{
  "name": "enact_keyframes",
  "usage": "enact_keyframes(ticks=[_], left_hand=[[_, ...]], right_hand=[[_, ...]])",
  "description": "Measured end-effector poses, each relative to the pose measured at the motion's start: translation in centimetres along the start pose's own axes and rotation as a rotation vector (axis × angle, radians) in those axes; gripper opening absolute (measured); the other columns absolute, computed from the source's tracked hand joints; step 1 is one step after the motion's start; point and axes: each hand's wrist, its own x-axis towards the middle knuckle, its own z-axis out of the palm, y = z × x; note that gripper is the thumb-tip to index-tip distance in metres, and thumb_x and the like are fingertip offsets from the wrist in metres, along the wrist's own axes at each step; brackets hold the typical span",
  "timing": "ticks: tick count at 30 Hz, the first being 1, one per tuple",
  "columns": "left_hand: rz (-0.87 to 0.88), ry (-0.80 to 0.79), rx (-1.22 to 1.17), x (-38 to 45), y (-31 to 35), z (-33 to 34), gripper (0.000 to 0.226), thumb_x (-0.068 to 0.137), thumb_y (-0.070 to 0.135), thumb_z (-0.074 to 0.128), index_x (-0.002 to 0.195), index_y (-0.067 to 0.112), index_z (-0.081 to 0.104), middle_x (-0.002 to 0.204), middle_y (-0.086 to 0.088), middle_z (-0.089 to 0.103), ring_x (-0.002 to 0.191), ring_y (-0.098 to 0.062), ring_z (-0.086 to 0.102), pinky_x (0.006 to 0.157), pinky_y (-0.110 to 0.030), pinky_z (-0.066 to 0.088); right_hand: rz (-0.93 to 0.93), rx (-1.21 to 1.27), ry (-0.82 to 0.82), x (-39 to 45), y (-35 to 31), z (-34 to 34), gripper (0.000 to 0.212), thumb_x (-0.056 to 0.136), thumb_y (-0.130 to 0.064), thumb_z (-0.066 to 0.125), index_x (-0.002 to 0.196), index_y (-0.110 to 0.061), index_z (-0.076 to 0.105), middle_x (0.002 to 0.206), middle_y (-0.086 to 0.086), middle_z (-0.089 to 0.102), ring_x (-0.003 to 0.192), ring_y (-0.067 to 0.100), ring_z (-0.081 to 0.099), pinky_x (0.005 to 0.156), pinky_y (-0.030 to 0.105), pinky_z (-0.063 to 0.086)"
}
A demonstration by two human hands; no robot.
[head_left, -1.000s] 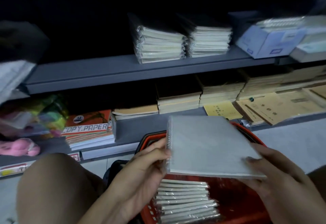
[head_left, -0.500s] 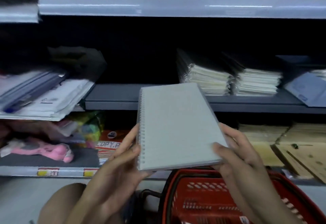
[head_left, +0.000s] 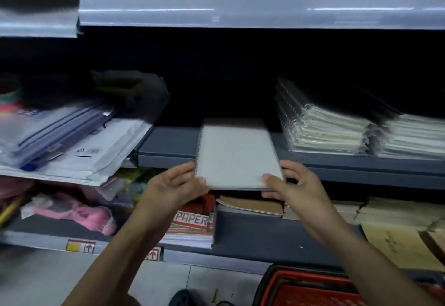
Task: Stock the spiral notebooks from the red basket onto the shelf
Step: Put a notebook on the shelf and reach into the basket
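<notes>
A grey spiral notebook (head_left: 237,156) lies flat, its far end over the grey middle shelf (head_left: 168,148) and its near end past the shelf's front edge. My left hand (head_left: 175,186) grips its near left corner by the spiral. My right hand (head_left: 292,186) grips its near right corner. Two stacks of wrapped spiral notebooks (head_left: 330,128) sit on the same shelf just to the right. The red basket (head_left: 305,286) stands on the floor at the bottom right; its contents are out of view.
Plastic folders and envelopes (head_left: 72,146) overhang the shelf to the left. Below are copy paper packs (head_left: 192,223), brown notebooks (head_left: 252,205), yellow booklets (head_left: 395,245) and a pink packaged item (head_left: 79,214). An upper shelf (head_left: 240,9) carries more stacks.
Both hands have lifted the notebook out of the basket and carried it up and forward until it lies over the middle shelf. The view has tilted up from the basket to the shelves.
</notes>
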Motion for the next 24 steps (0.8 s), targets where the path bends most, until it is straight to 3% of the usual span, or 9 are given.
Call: enact_keyframes(ticks=[3, 6, 8, 10, 12, 15, 18, 21, 24], left_hand=[[0.094, 0.027, 0.268, -0.5, -0.7, -0.4, 0.051, 0.078, 0.008, 0.082, 0.125, 0.020, 0.065, 0.109, 0.002, 0.077, 0.097, -0.022, 0.075, 0.090, -0.045, 0.058], [0.176, 0.124, 0.331, 0.1, -1.2, 0.2, 0.041, 0.082, 0.006, 0.077, 0.115, 0.028, 0.068, 0.083, 0.001, 0.079, 0.070, -0.016, 0.075, 0.068, -0.027, 0.061], [0.224, 0.182, 0.425, 0.8, -1.2, 0.5, 0.037, 0.083, 0.011, 0.077, 0.111, 0.033, 0.068, 0.073, 0.002, 0.077, 0.062, -0.017, 0.072, 0.062, -0.028, 0.058], [0.231, 0.205, 0.478, 1.7, -0.7, 0.6, 0.035, 0.084, 0.013, 0.077, 0.112, 0.032, 0.070, 0.074, 0.003, 0.078, 0.067, -0.027, 0.074, 0.068, -0.042, 0.062], [0.247, 0.223, 0.535, 3.2, -0.2, 0.6, 0.033, 0.084, 0.014, 0.078, 0.113, 0.029, 0.072, 0.086, 0.004, 0.078, 0.074, -0.026, 0.074, 0.075, -0.047, 0.062], [0.313, 0.311, 0.651, 5.9, 0.7, 1.3, 0.028, 0.085, 0.020, 0.077, 0.113, 0.022, 0.075, 0.104, 0.006, 0.068, 0.088, -0.013, 0.068, 0.087, -0.030, 0.056], [0.388, 0.333, 0.708, 8.2, 1.5, 2.1, 0.027, 0.088, 0.016, 0.074, 0.115, 0.015, 0.074, 0.102, 0.005, 0.065, 0.084, -0.005, 0.060, 0.067, -0.001, 0.039], [0.363, 0.344, 0.669, 9.8, 1.7, 2.3, 0.027, 0.087, 0.014, 0.074, 0.115, 0.016, 0.071, 0.102, 0.005, 0.068, 0.071, 0.002, 0.057, 0.053, 0.003, 0.037], [0.379, 0.360, 0.668, 10.8, 1.4, 2.4, 0.026, 0.087, 0.015, 0.075, 0.113, 0.016, 0.070, 0.101, 0.004, 0.068, 0.067, 0.000, 0.055, 0.052, 0.001, 0.039]], right_hand=[[-0.073, -0.209, 0.038, -0.4, 0.5, -0.2, 0.045, 0.076, -0.023, 0.086, 0.108, -0.035, 0.057, 0.110, -0.011, 0.068, 0.080, 0.020, 0.075, 0.072, 0.027, 0.058], [-0.161, -0.311, 0.086, 0.2, 1.0, -0.4, 0.043, 0.071, -0.030, 0.089, 0.094, -0.047, 0.058, 0.106, -0.009, 0.069, 0.079, 0.014, 0.073, 0.076, 0.031, 0.058], [-0.245, -0.427, 0.115, 1.0, 1.1, -0.5, 0.039, 0.069, -0.035, 0.089, 0.098, -0.047, 0.066, 0.099, -0.009, 0.064, 0.071, 0.010, 0.068, 0.074, 0.024, 0.055], [-0.334, -0.572, 0.155, 1.8, 1.2, -0.5, 0.042, 0.070, -0.041, 0.087, 0.109, -0.033, 0.074, 0.090, -0.007, 0.053, 0.069, 0.007, 0.057, 0.068, 0.012, 0.044], [-0.403, -0.701, 0.196, 3.0, 1.1, -0.1, 0.039, 0.072, -0.047, 0.083, 0.102, -0.022, 0.077, 0.086, -0.004, 0.049, 0.078, 0.012, 0.054, 0.070, 0.019, 0.044], [-0.453, -0.813, 0.235, 5.1, 0.9, 0.9, 0.042, 0.076, -0.051, 0.078, 0.073, -0.011, 0.068, 0.082, 0.002, 0.050, 0.085, 0.023, 0.053, 0.071, 0.033, 0.044], [-0.431, -0.825, 0.254, 7.0, 0.3, 1.9, 0.050, 0.078, -0.051, 0.077, 0.063, -0.013, 0.050, 0.081, 0.000, 0.048, 0.085, 0.024, 0.051, 0.069, 0.030, 0.038], [-0.410, -0.862, 0.268, 8.1, 0.0, 2.5, 0.049, 0.080, -0.055, 0.075, 0.064, -0.014, 0.051, 0.085, 0.001, 0.049, 0.090, 0.026, 0.053, 0.072, 0.035, 0.044], [-0.390, -0.884, 0.304, 8.3, 0.0, 2.7, 0.046, 0.081, -0.055, 0.073, 0.072, -0.012, 0.061, 0.091, 0.002, 0.053, 0.094, 0.027, 0.056, 0.074, 0.036, 0.048]])
